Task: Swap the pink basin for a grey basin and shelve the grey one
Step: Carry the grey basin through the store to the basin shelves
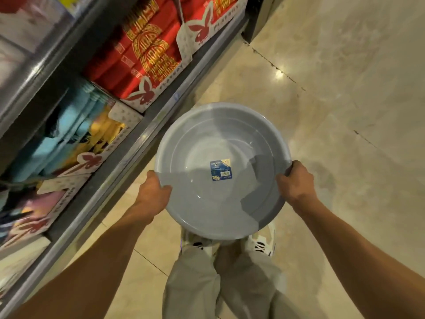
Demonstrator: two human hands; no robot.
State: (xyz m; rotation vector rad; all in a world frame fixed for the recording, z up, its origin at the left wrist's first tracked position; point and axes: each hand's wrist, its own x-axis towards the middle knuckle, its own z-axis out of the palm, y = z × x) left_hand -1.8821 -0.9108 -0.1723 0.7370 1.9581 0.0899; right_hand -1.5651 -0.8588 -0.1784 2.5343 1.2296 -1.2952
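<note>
A round grey basin [207, 143] hangs level over the floor in front of me, open side up, with a small blue label stuck at its bottom. My left hand [153, 192] grips its near-left rim, thumb inside the bowl. My right hand [295, 183] grips the right rim. No pink basin is in view.
A metal shelf unit [128, 143] runs along the left, its edge close to the basin. It holds red boxed goods [147, 49] and blue and yellow packs [69, 134]. Beige tiled floor [333, 111] spreads to the right. My legs and white shoes are below the basin.
</note>
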